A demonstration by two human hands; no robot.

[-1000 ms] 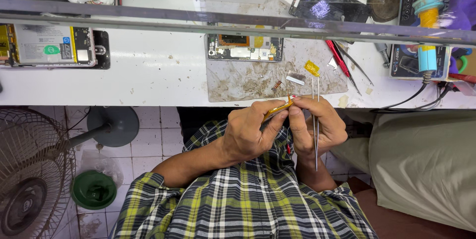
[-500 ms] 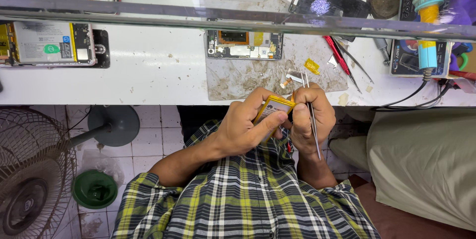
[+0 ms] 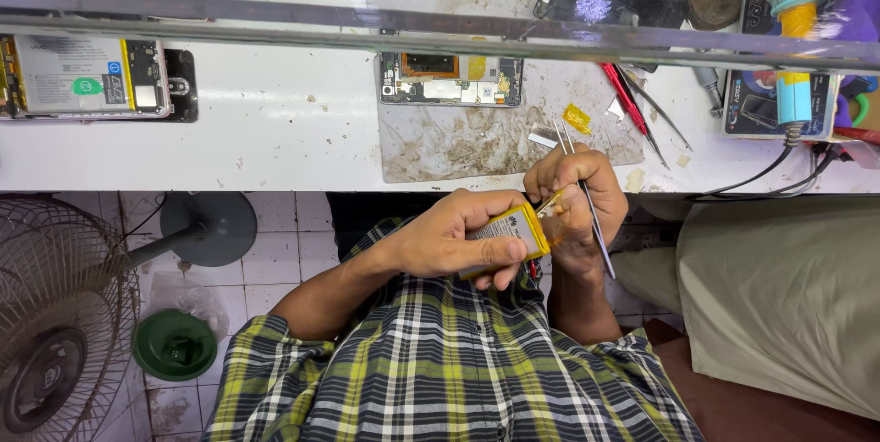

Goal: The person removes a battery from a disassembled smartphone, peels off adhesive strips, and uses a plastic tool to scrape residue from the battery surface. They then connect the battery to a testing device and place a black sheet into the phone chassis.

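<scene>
My left hand [image 3: 454, 240] grips a flat phone battery [image 3: 506, 233] with yellow edges, holding it over my lap just below the bench edge. At the battery's upper right corner my right hand [image 3: 579, 199] pinches a small yellow tab while it also holds metal tweezers [image 3: 587, 208], whose tips point up toward the bench. An opened phone [image 3: 449, 80] with its circuit board exposed lies on a dirty grey work mat [image 3: 486, 144] just beyond my hands.
A second opened phone [image 3: 87, 75] lies at the left of the white bench. Red-handled tools [image 3: 628, 103] and a blue and yellow soldering iron [image 3: 793, 61] sit at the right. A fan [image 3: 46, 323] and a green bowl [image 3: 174, 343] are on the floor. Another person's leg [image 3: 779, 295] is at the right.
Both hands have drawn back from the bench toward my body. The battery has turned in my left hand so its flat face shows.
</scene>
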